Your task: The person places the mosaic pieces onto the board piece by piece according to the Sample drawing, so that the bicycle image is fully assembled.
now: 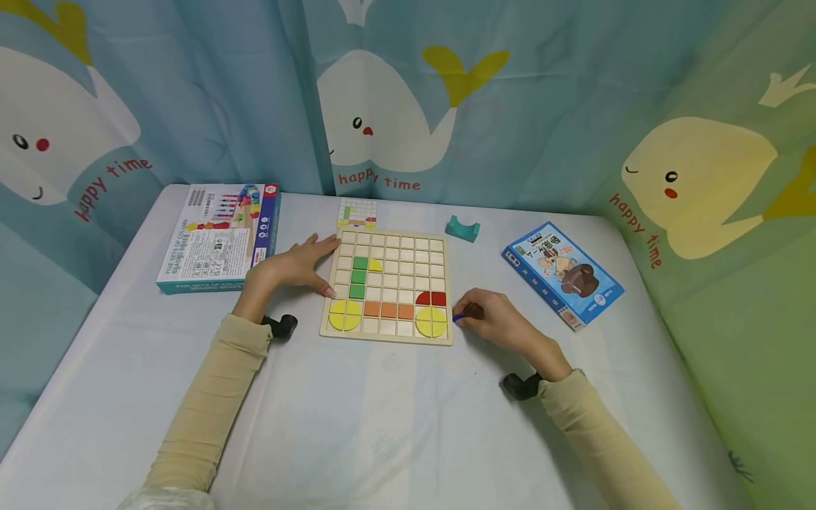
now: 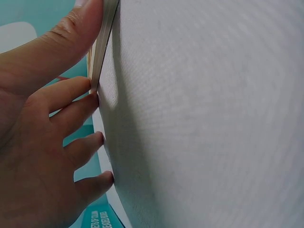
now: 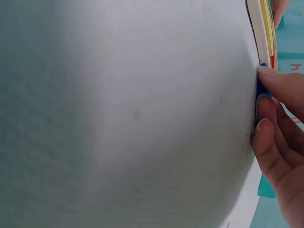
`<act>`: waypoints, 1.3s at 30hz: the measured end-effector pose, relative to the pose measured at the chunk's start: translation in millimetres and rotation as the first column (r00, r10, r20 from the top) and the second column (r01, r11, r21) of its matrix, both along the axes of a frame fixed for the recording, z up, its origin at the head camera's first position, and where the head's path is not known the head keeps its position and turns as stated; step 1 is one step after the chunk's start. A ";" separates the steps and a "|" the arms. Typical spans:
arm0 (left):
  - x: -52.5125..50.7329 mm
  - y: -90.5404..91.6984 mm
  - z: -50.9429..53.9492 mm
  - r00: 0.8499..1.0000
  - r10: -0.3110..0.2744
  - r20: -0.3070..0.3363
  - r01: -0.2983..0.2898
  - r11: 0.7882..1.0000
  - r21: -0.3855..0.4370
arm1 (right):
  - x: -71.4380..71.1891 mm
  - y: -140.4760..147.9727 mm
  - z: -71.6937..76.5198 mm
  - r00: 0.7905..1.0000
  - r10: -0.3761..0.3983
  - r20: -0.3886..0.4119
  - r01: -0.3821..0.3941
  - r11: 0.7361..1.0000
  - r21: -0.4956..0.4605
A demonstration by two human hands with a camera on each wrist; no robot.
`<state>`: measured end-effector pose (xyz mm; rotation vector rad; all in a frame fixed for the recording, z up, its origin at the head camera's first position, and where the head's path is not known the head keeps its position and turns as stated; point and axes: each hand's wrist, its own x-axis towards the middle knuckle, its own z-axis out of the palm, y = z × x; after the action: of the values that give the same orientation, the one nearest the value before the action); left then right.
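Observation:
A square wooden grid board (image 1: pixel 406 268) lies on the table. On it are green squares (image 1: pixel 358 277), a small yellow quarter-round piece (image 1: pixel 375 265), a row of orange squares (image 1: pixel 388 309), red pieces (image 1: pixel 438 298) and two yellow circles made of quarters. My left hand (image 1: pixel 290 268) is spread at the board's left side, thumb and forefinger touching its edge. Just off the board's lower right edge, my right hand (image 1: pixel 494 319) pinches a small blue piece (image 3: pixel 261 89) between thumb and fingers. The fingers hide most of that piece, so its full shape cannot be told.
Behind the board lies a pattern card (image 1: pixel 357 212). A teal arched block (image 1: pixel 462 228) is at the back. To the left lies a bead game box (image 1: pixel 213 244), to the right a blue box (image 1: pixel 564 275). A whale-print curtain (image 1: pixel 255 85) hangs behind the table.

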<state>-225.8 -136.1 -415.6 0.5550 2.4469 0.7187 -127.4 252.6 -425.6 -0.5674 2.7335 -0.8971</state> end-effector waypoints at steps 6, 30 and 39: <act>-0.6 0.5 0.1 1.000 0.002 -0.002 -0.002 1.000 -0.009 | 0.9 -0.8 1.5 1.000 0.026 -0.003 -0.026 1.000 -0.006; 0.7 1.0 1.4 1.000 0.009 0.009 -0.009 1.000 -0.014 | -1.4 -23.5 9.4 0.998 0.064 0.028 -0.058 0.982 -0.179; 0.1 0.6 1.1 1.000 0.000 0.003 0.000 1.000 -0.013 | -2.3 -40.1 7.7 0.995 0.093 0.031 -0.083 0.969 -0.232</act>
<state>-225.7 -135.5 -414.5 0.5489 2.4472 0.7029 -129.7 212.5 -417.8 -0.6976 2.5621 -1.1978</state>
